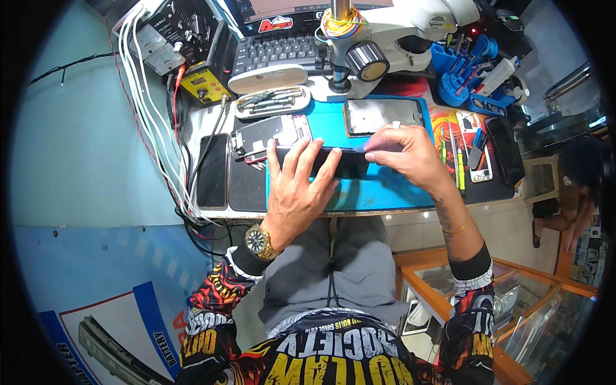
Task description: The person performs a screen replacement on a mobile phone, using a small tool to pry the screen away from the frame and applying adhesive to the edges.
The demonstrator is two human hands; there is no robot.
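A dark phone [353, 168] lies lengthwise on the blue mat [398, 196], in front of me. My left hand [296, 189] rests across its left part, fingers spread and flat, the fingertips reaching its far edge. At the phone's right end, my right hand [410, 154] is closed in a pinch on a thin, bluish see-through piece [366, 148], touching or very near the far edge. The exact kind of that piece is hard to make out. Just beyond lies an opened phone body [383, 117] with a silvery back, and a phone screen assembly [266, 136] sits to the left.
Behind stand a laptop [279, 52], a microscope [369, 61] and an open case of screwdrivers [273, 101]. A blue tool holder [455, 86] is at far right. Another phone [213, 170] lies left; screwdrivers [459, 163] and a phone frame [478, 151] lie right. Cables [151, 109] hang at left.
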